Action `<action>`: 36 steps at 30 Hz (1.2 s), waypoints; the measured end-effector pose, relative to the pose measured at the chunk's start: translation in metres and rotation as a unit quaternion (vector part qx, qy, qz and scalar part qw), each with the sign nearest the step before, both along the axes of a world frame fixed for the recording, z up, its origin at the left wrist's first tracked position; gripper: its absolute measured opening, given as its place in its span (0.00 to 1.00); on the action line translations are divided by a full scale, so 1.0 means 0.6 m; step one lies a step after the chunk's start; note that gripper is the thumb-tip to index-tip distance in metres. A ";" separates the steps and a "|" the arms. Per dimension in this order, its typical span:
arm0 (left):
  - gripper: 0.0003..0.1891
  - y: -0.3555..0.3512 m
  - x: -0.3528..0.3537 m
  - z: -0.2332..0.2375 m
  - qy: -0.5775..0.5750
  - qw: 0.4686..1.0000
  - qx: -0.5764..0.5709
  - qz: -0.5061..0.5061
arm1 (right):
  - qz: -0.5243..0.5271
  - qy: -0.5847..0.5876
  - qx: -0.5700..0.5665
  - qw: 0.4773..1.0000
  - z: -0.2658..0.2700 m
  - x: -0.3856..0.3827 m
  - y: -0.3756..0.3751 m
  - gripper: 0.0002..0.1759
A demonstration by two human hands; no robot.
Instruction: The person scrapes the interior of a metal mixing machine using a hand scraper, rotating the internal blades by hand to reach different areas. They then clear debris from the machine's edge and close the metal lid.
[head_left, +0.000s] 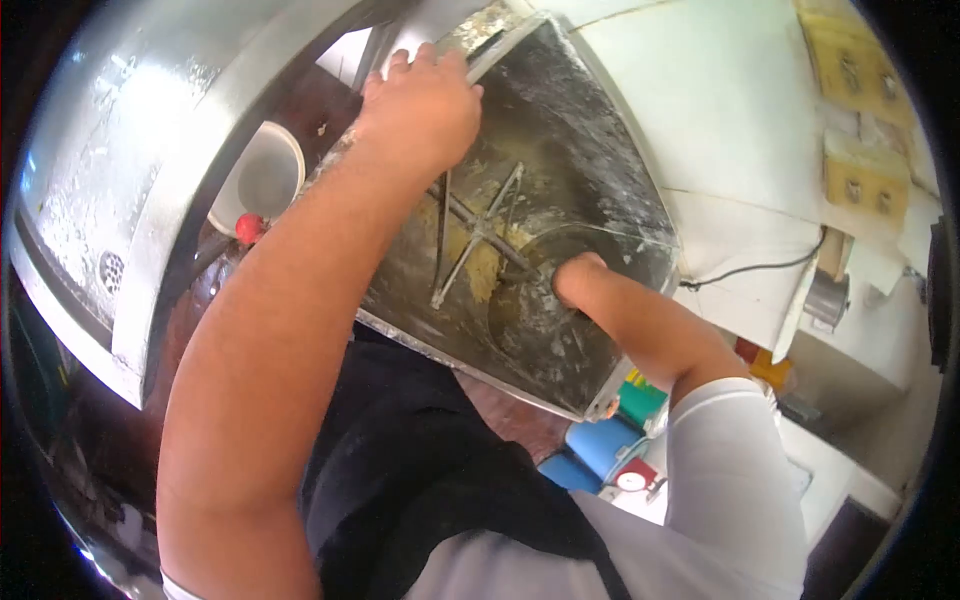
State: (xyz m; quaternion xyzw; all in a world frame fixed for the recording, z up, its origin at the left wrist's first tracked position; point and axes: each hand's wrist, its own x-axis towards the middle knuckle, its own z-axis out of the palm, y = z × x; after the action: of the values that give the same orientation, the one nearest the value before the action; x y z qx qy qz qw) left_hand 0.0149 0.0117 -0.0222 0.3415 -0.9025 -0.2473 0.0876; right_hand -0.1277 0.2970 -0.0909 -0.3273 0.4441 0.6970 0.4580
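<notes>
A deep metal dough mixer trough point(625, 185) is tilted before me, its inner walls smeared with pale flour or dough residue. Across its inside runs a mixing shaft with crossed bars point(482, 228). My left hand point(425, 105) grips the trough's upper-left rim, with its fingers curled over the edge. Deep inside, near the right end of the shaft, is my right hand point(578, 280); its fingers are hidden against the wall, so I cannot see what they hold or touch. Yellowish dough residue point(485, 270) clings to the trough behind the bars.
At left stands a stainless steel sink counter point(165, 270), with a white bucket point(270, 165) and a red knob point(250, 228) beside it. White tiled wall point(700, 110) and a black cable point(750, 268) are at right. Blue bins point(605, 445) and a red scale point(632, 480) stand below.
</notes>
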 end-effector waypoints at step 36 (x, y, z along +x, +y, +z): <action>0.23 0.006 0.001 0.005 -0.038 0.999 -0.003 -0.002 | -0.146 -0.143 -0.096 0.974 0.047 0.009 0.061 0.34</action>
State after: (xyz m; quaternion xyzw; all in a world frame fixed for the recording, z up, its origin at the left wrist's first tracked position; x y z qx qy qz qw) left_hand 0.0156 0.0155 -0.0195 0.3488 -0.9066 -0.2314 0.0544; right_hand -0.1226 0.3338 -0.0624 -0.3979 0.4817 0.5228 0.5800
